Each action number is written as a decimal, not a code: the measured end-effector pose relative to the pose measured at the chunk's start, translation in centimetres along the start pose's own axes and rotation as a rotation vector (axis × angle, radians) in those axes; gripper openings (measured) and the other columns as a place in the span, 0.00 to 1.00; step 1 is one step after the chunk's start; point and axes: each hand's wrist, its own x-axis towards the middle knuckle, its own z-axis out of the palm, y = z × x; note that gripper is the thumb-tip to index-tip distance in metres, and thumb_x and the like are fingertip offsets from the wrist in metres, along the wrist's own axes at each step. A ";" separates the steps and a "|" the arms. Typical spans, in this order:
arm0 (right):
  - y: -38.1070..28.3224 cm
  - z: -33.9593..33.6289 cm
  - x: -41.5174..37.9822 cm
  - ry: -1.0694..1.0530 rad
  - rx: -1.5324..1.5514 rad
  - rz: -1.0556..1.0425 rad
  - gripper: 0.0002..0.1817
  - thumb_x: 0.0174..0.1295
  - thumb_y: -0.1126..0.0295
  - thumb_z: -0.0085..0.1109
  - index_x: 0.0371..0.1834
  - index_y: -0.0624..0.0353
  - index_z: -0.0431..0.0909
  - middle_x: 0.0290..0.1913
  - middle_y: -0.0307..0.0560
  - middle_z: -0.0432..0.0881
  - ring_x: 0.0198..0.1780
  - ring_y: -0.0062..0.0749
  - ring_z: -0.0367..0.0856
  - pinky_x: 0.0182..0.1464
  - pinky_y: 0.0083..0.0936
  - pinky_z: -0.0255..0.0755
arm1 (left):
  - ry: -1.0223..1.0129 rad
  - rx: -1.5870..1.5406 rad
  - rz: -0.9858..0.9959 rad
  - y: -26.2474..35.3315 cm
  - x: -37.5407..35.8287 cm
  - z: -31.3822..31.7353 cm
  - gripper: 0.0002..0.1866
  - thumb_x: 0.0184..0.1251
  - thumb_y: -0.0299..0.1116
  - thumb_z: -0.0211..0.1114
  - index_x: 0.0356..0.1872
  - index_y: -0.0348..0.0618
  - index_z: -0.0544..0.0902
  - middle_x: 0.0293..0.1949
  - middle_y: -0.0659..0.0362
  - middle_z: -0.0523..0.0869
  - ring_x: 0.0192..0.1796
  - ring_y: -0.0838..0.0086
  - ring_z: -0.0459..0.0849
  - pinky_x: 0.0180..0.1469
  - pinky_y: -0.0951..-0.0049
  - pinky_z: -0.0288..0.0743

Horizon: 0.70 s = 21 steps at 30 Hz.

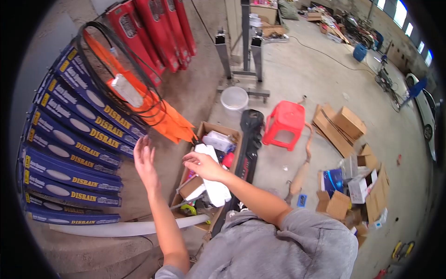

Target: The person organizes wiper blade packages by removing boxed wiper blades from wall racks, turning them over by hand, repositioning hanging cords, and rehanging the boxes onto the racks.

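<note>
My left hand is raised beside the blue DISRAIN packages, with its fingers apart and nothing in it. My right hand is over an open cardboard box, its fingers spread and bent, holding nothing that I can see. Beneath it a long white piece lies across the box, partly hidden by the hand and forearm. The box also holds a white package, a red item and a yellow-green item. An orange cloth hangs just above the box, with black cable looped over it.
A black case stands along the box's right side. Beyond are a white bucket, a red stool and a metal stand. Cardboard pieces lie at the right. A white tube crosses the lower left.
</note>
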 end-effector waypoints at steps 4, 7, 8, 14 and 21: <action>3.1 -7.0 -4.0 0.053 -0.022 0.092 0.17 0.73 0.67 0.63 0.59 0.66 0.81 0.50 0.47 0.89 0.49 0.27 0.86 0.54 0.27 0.80 | -0.160 -0.007 -0.087 -3.3 -2.4 4.4 0.25 0.82 0.41 0.58 0.72 0.37 0.71 0.70 0.50 0.78 0.72 0.61 0.76 0.73 0.60 0.70; 1.6 -14.5 -5.4 0.137 -0.059 0.175 0.17 0.75 0.66 0.59 0.61 0.65 0.80 0.53 0.47 0.88 0.52 0.27 0.86 0.56 0.27 0.80 | -0.135 -0.003 -0.157 -4.1 -5.1 6.1 0.24 0.82 0.41 0.58 0.70 0.37 0.72 0.68 0.50 0.80 0.71 0.61 0.78 0.73 0.61 0.70; 2.3 -17.3 -5.0 0.204 0.035 0.208 0.18 0.76 0.66 0.57 0.63 0.64 0.79 0.54 0.48 0.88 0.54 0.29 0.86 0.58 0.28 0.79 | -0.133 0.012 -0.186 -4.3 -6.0 6.7 0.24 0.82 0.41 0.58 0.70 0.36 0.73 0.67 0.50 0.81 0.70 0.62 0.79 0.72 0.62 0.71; 7.5 -30.2 -0.5 0.364 0.376 0.338 0.20 0.77 0.64 0.55 0.65 0.63 0.75 0.59 0.54 0.84 0.60 0.38 0.84 0.62 0.33 0.79 | 0.176 0.126 -0.329 -9.4 -11.5 8.9 0.24 0.83 0.42 0.57 0.68 0.33 0.74 0.64 0.44 0.83 0.68 0.61 0.81 0.70 0.65 0.73; 22.6 -45.3 -2.8 0.758 0.821 0.377 0.24 0.75 0.61 0.59 0.68 0.61 0.71 0.62 0.55 0.82 0.64 0.42 0.79 0.63 0.38 0.79 | -0.053 -0.079 -0.506 -23.1 -13.0 27.0 0.28 0.78 0.41 0.65 0.72 0.41 0.71 0.65 0.50 0.79 0.66 0.63 0.80 0.65 0.59 0.79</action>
